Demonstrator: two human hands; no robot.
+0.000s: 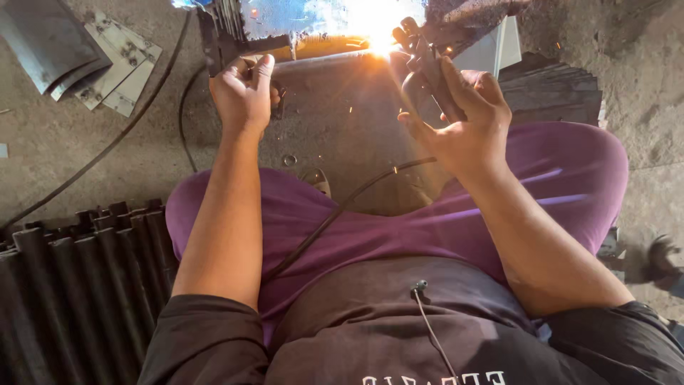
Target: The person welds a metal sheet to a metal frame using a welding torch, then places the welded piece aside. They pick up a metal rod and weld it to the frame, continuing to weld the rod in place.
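Electrode holder point(425, 68) sits in the right hand point(463, 125), grip clenched around its dark handle, thumb laid along the top, palm turned toward the camera. Holder tip points up and away at the welding arc point(377, 44), a white-orange glare that washes out the joint itself (can't tell what exactly is being joined). A few sparks scatter below the glare.

Left hand point(244, 93) is closed on a small dark piece point(276, 100) at the end of a metal bar point(320, 60) that runs across toward the arc; grip clenched, thumb up. What the piece is, can't tell.

Black cable point(335, 214) runs from under the right hand down across the lap, over purple trousers point(399, 221). Both forearms are bare, with dark sleeves at the bottom edge. A thin cord with a small clip point(419, 287) hangs on the dark shirt.

Outward: concrete floor point(57, 150) all round. Flat grey metal plates point(107, 68) stacked upper left. A second thin cable point(107, 146) snakes across the floor on the left. A bundle of dark tubes point(71, 285) lies lower left, just beside the left thigh. Stack of dark sheets point(556, 89) right of the right hand.
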